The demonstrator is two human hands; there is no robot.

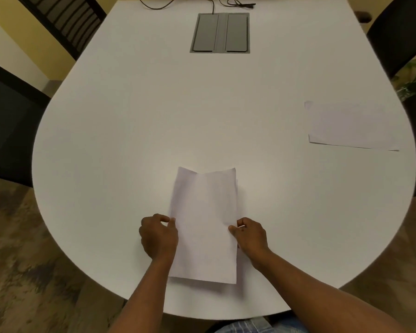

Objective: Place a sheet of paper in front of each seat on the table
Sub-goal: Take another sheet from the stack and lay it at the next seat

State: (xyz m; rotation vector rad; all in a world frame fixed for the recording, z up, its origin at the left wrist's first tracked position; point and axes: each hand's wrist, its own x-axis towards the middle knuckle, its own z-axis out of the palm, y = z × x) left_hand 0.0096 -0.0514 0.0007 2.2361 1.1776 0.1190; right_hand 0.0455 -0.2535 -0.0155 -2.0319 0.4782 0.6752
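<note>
Paper stack held at the near seat

I have the left hand (158,234) and right hand (250,234) pinching the side edges of the paper stack (204,227) at the near edge of the desk (154,116), likely to peel off a sheet; one sheet (348,126) already lies far right by the black chair (399,34)
</note>
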